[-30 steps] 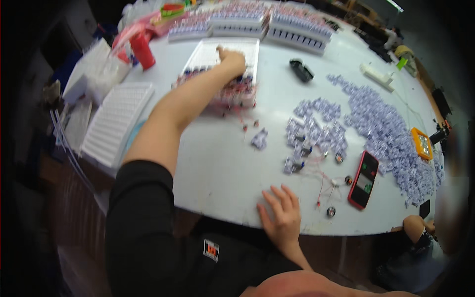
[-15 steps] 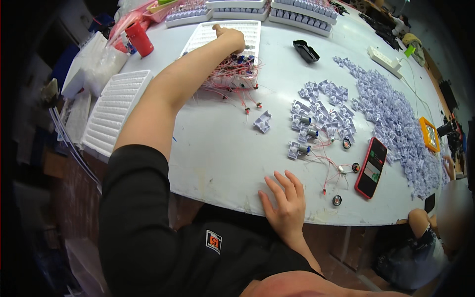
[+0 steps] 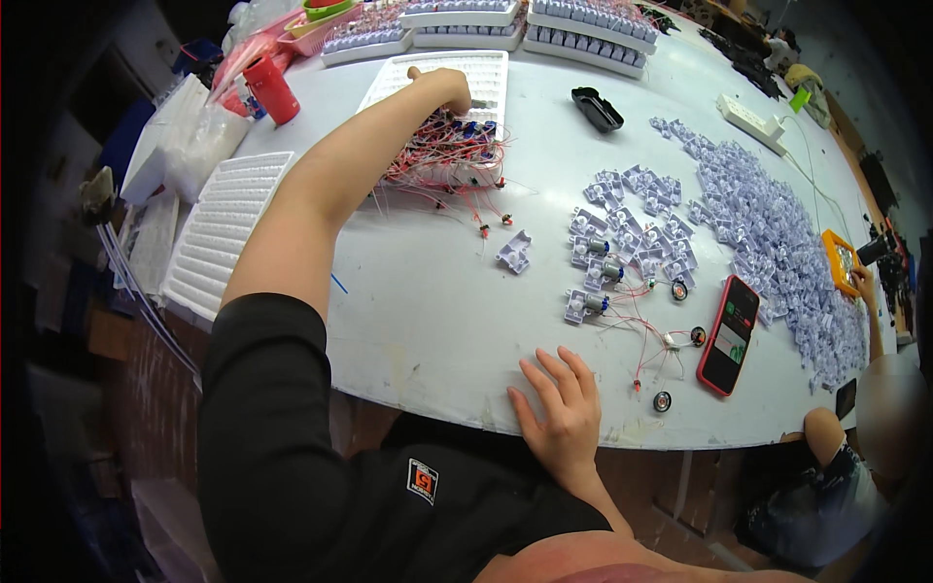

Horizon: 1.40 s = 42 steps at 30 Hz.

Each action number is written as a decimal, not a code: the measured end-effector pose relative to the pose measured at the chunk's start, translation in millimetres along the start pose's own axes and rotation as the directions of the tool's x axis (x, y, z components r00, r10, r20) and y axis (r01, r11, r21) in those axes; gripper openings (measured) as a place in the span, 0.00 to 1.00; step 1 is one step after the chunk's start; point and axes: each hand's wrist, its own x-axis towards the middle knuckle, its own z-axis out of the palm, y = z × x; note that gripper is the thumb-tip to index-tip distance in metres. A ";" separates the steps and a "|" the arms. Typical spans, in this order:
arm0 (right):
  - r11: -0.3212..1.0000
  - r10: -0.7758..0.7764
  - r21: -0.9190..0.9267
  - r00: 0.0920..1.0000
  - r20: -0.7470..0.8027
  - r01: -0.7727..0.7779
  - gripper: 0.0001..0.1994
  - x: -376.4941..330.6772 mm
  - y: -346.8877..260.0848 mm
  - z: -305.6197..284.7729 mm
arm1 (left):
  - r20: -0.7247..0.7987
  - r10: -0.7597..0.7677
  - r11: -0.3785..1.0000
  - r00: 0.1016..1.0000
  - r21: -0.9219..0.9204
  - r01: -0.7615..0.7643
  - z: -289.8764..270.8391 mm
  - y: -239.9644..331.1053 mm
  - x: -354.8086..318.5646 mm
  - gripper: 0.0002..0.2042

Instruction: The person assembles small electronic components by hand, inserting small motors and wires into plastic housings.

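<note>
My left hand reaches over a white ribbed tray. Its fingers curl down toward the tray, and what they grip, if anything, is hidden. Just below it, small motors with blue ends and red and white wires are heaped at the tray's near end, some wires trailing onto the table. My right hand rests at the near table edge, fingers spread and holding nothing. Beyond it lie grey-lilac plastic housings; motors sit in a few of them, wired to small round black parts. One housing lies apart.
A second white tray lies at the left, near a red cup. Filled trays stand at the back. On the right are a phone, a large housing pile, a power strip and another person's hand.
My left hand has shifted slightly left and nearer over the tray, and the wires below it show more. My right hand stays put. The other person's hand has moved up to the orange box.
</note>
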 end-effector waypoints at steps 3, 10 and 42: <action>1.000 0.009 -0.002 1.000 0.002 -0.009 0.18 -0.5 -0.1 -1.4 | -0.020 0.029 0.999 0.999 -0.031 -0.030 -2.7 -0.1 -6.1 0.18; 1.000 0.001 0.009 1.000 0.000 -0.001 0.18 1.2 -0.8 -0.4 | -0.088 0.076 0.997 0.993 0.029 -0.074 3.4 -2.6 -1.5 0.18; 0.999 -0.019 0.041 0.999 -0.026 0.020 0.19 -0.7 2.0 -3.1 | -0.323 0.319 0.860 0.891 -0.296 -0.415 -6.1 -31.1 5.8 0.15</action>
